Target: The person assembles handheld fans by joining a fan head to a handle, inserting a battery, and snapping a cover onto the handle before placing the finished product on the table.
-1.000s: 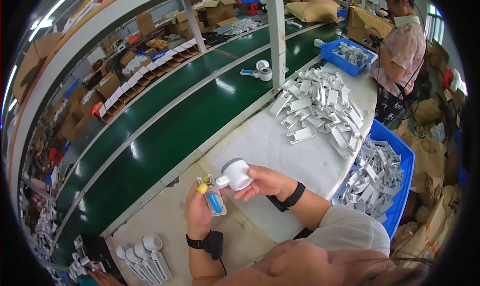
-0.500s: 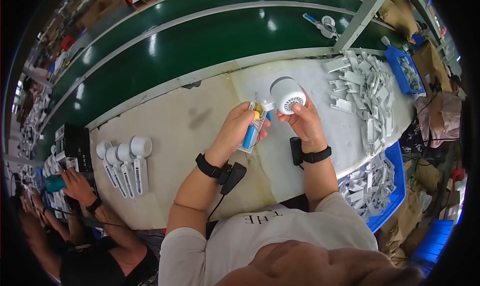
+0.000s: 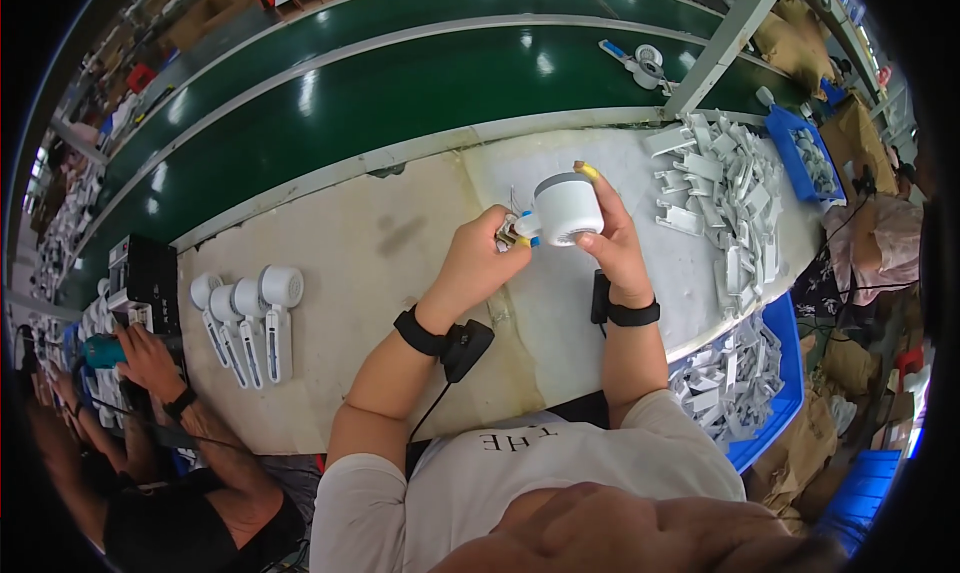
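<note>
A white handheld fan (image 3: 567,209) with a round drum head and a grey rim is held between my hands above the worktable (image 3: 400,273). My right hand (image 3: 622,251) is closed round the fan's head, thumb near its grilled face and a yellow-covered finger along the far rim. At the fan's neck and handle, my left hand (image 3: 474,261) is closed too. Most of the handle is hidden behind its fingers; a bit of blue and some thin wires show there. To the left lie several white fans (image 3: 270,308) side by side, heads pointing away.
White plastic handle shells (image 3: 725,193) are heaped at the right; more fill a blue bin (image 3: 790,368) below. Beyond the table runs a green conveyor belt (image 3: 400,103) with a part-built fan (image 3: 640,66). A metal post (image 3: 725,48) rises there. At left, a co-worker's hand (image 3: 152,363) holds a teal tool.
The fan has turned in my hands: its grille now faces more downward, and the handle with its blue battery has swung mostly behind my left fingers. My right fingers have shifted round the head.
</note>
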Demonstrator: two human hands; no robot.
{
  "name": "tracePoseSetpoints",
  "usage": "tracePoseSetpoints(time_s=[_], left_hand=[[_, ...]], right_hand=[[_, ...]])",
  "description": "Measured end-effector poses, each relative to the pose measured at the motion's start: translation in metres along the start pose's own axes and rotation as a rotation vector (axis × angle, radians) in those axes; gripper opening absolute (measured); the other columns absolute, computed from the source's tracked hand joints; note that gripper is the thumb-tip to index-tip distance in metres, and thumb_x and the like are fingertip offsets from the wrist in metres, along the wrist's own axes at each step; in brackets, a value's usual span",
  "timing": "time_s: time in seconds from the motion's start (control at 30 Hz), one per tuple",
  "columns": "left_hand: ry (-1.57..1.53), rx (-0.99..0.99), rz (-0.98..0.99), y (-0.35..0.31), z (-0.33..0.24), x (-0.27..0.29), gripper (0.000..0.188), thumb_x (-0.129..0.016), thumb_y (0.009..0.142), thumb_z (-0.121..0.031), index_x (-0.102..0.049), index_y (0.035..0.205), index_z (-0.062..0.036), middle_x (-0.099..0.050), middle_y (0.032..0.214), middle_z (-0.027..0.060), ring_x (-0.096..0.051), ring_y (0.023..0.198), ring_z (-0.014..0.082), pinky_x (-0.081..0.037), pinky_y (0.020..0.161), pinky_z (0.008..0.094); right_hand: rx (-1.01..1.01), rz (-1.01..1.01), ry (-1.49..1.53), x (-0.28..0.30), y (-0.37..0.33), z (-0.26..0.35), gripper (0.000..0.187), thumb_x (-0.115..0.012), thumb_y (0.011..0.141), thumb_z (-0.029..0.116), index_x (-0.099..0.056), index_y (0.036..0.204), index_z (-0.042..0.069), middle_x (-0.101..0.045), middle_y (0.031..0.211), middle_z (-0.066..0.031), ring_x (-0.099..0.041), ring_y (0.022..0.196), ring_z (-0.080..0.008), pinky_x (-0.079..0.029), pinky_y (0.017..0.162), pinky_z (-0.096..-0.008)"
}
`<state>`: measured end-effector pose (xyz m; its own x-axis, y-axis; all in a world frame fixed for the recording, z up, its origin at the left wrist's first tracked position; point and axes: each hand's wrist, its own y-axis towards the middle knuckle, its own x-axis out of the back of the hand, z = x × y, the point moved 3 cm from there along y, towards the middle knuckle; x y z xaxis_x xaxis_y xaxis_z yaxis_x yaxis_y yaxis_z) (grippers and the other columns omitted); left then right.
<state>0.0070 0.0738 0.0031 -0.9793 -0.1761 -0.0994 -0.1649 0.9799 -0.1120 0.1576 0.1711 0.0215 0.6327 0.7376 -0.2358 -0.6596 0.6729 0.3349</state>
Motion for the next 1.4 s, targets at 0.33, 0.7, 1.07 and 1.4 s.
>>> tracePoseSetpoints(time_s=[0.33,0.7,1.07,1.4], left_hand=[[0.617,-0.187,-0.028,-0.003,-0.010,-0.010,0.026,-0.060,0.072,-0.015,-0.051,0.089,0.0022,-0.057,0.069,0.0156,-0.057,0.060,0.0265,-0.044,0.057,0.0337],[0.624,-0.105,0.038,-0.008,-0.010,-0.018,0.024,-0.058,0.074,-0.013,-0.051,0.091,0.0027,-0.057,0.071,0.0133,-0.054,0.061,0.0195,-0.043,0.057,0.0311],[0.203,0.025,0.141,-0.004,-0.005,-0.018,0.018,-0.057,0.086,-0.018,-0.052,0.089,-0.0014,-0.059,0.072,0.0030,-0.052,0.055,0.0079,-0.041,0.048,0.0231],[-0.048,0.031,0.159,-0.009,0.006,-0.025,0.019,-0.056,0.087,-0.018,-0.053,0.096,-0.0013,-0.062,0.077,0.0067,-0.058,0.060,0.0106,-0.045,0.051,0.0225]], right_hand=[[-0.245,0.099,-0.156,0.008,-0.003,0.011,0.061,-0.066,0.078,0.002,-0.040,0.134,0.003,-0.047,0.130,-0.0071,-0.047,0.111,-0.0137,-0.038,0.095,-0.0290],[-0.276,0.181,-0.200,0.016,-0.007,0.009,0.056,-0.068,0.079,0.009,-0.046,0.131,0.010,-0.050,0.127,-0.0050,-0.050,0.108,-0.0128,-0.040,0.092,-0.0273],[-0.221,0.124,-0.223,0.013,-0.004,0.010,0.054,-0.067,0.081,0.012,-0.047,0.130,0.010,-0.058,0.110,-0.0044,-0.053,0.098,-0.0119,-0.042,0.088,-0.0267],[-0.120,0.090,-0.293,0.006,-0.009,0.009,0.050,-0.064,0.082,0.011,-0.047,0.130,0.010,-0.056,0.112,-0.0038,-0.052,0.101,-0.0123,-0.042,0.088,-0.0277]])
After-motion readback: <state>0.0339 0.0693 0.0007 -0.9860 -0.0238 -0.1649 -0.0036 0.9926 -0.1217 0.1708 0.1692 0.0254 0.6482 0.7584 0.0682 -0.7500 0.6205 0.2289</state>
